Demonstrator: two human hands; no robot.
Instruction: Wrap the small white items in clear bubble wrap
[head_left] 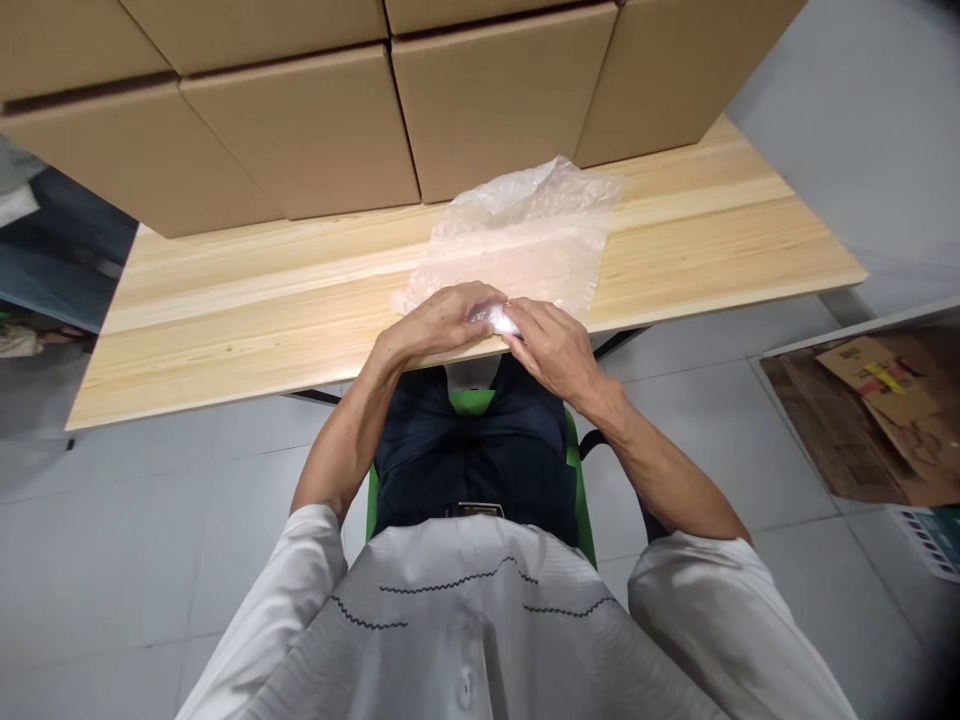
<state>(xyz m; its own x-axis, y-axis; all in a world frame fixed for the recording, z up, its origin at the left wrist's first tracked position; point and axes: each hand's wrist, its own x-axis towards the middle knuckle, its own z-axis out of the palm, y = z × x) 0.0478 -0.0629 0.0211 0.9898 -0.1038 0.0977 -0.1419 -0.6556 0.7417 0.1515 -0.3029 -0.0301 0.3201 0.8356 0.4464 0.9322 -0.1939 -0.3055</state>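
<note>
A sheet of clear bubble wrap lies spread on the wooden table, its far edge curled up near the cardboard boxes. At the table's front edge, both hands close around a small shiny bundle wrapped in clear plastic; what sits inside it I cannot make out. My left hand grips the bundle from the left, its fingers curled over. From the right, my right hand presses on it with fingers bent. The near end of the bubble wrap runs under my hands, partly hidden by them.
Large cardboard boxes stand stacked along the back of the table. Flattened cardboard lies on the floor at the right. A green chair is under me. Part of another person in dark clothing shows at the left.
</note>
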